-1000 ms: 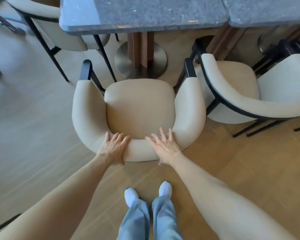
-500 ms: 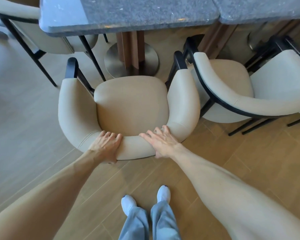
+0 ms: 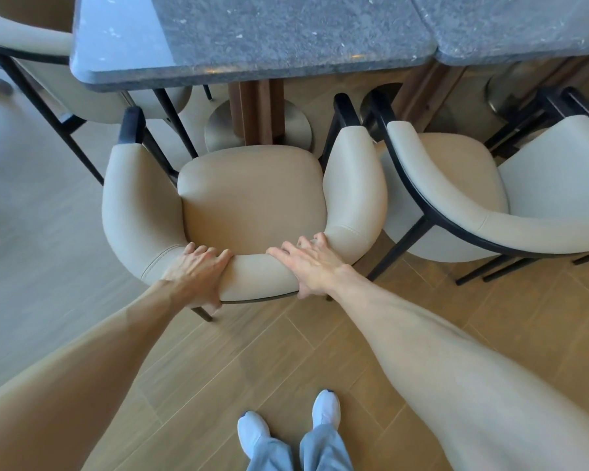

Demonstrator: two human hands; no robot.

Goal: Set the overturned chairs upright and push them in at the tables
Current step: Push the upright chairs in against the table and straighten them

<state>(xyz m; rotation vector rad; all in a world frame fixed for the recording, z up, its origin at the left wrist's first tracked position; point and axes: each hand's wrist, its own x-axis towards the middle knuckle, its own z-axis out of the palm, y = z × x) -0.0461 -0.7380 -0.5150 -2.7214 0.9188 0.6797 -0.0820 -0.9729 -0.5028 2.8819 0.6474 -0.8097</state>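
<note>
A beige padded armchair (image 3: 252, 195) with black legs stands upright in front of me, facing the dark stone table (image 3: 252, 39). Its front edge sits just short of the table's edge and round metal base (image 3: 225, 130). My left hand (image 3: 198, 273) grips the curved backrest left of centre, fingers over the top and thumb behind. My right hand (image 3: 315, 263) lies over the backrest right of centre, fingers spread on the padding, thumb under the rim.
A second beige chair (image 3: 463, 198) stands upright close on the right, turned at an angle, beside another table (image 3: 524, 25). A third chair (image 3: 41, 73) is at the far left of the table. My feet (image 3: 286, 426) stand on wood-look floor.
The chair has slid forward toward the table, its arms now near the table edge. Both hands have stayed on the backrest, the right one closing more over the rim.
</note>
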